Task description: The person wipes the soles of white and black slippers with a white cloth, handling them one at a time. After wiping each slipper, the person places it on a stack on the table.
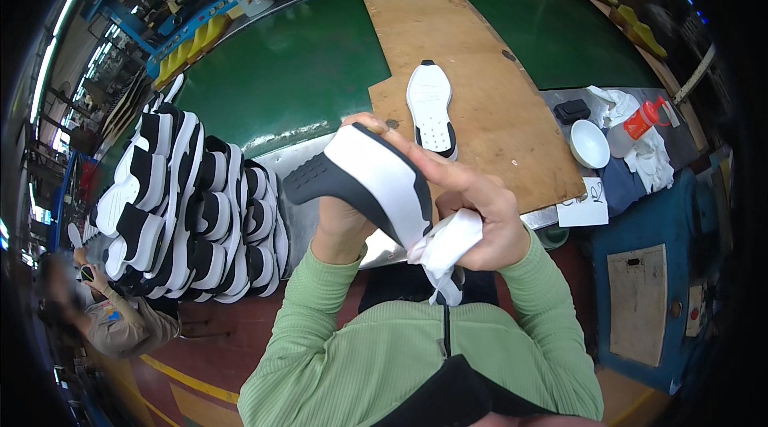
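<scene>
A black-and-white shoe sole (380,171) is tilted up in front of my chest. My left hand (340,227) grips it from behind, and the sole hides most of that hand's fingers. A crumpled white cloth (452,247) is pinched in my right hand (492,211), pressed to the sole's lower right end. The right index finger stretches along the sole's upper right edge. Beyond my hands, another white sole with black ends (432,107) lies flat on a brown board (488,131).
Several soles (192,203) stand in tall stacks at left. Green table surface (304,67) flanks the board. At right sit a white bowl (590,144), a red-topped bottle (636,127), rags (652,159) and a blue cabinet (656,283). Co-workers are at far left and across the table.
</scene>
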`<state>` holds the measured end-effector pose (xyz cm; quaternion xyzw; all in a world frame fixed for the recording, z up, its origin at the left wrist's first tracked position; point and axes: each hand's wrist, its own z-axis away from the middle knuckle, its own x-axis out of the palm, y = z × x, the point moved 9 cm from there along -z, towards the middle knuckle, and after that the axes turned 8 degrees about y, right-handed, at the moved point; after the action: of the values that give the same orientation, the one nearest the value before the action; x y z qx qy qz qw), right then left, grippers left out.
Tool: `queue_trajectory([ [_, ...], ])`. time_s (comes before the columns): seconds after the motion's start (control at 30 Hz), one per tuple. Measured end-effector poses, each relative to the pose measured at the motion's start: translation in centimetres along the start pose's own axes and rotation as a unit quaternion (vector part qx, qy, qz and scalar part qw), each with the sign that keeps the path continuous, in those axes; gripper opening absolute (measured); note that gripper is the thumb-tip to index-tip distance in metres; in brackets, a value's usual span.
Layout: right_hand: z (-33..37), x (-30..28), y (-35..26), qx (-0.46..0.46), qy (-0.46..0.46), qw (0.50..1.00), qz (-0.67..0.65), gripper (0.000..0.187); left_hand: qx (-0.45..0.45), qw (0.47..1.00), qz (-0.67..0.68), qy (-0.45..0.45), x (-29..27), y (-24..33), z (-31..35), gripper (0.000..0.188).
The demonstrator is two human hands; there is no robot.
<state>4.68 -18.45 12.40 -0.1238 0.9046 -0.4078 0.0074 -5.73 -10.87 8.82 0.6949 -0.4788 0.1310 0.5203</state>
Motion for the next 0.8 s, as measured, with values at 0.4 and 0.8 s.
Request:
queue_trajectory([
  [0.4, 3.0, -6.1, 2.3, 0.051, 0.197, 0.979, 0.014, 0.024, 0.151, 0.794, -0.571, -0.143, 4.1, 0.1, 0.1, 0.039],
  [0.8, 12.4, -9.2, 10.7, 0.225, 0.178, 0.939, 0.188, 0.020, 0.101, 0.579, -0.792, -0.163, -4.1, -7.7, 4.9, 0.062],
])
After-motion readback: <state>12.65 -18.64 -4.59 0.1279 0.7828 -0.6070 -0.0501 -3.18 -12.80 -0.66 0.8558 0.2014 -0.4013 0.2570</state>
